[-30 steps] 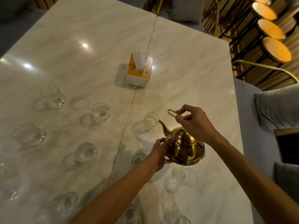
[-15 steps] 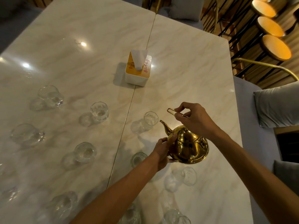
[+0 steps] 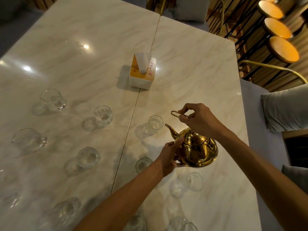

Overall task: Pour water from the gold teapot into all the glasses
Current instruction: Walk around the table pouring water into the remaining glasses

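Note:
A gold teapot (image 3: 196, 150) hangs tilted above the marble table (image 3: 191, 67), its spout tip right at the rim of a small clear glass (image 3: 155, 122). My right hand (image 3: 198, 120) grips the teapot's thin wire handle from above. My left hand (image 3: 170, 155) holds the pot's lower left side, thumb against the body. Several more clear glasses stand around, such as one glass (image 3: 102, 115) to the left, one glass (image 3: 142, 164) under my left wrist and one glass (image 3: 194, 181) below the pot.
A white tissue box (image 3: 142, 72) stands at the table's middle seam. Grey cushioned seats (image 3: 286, 107) line the right side, and round wooden stools (image 3: 283, 49) stand at the far right. The table's right edge runs close to my right arm.
The teapot has shifted slightly right and tipped further, bringing its spout to the rim of the nearest glass. Both hands keep their hold on it.

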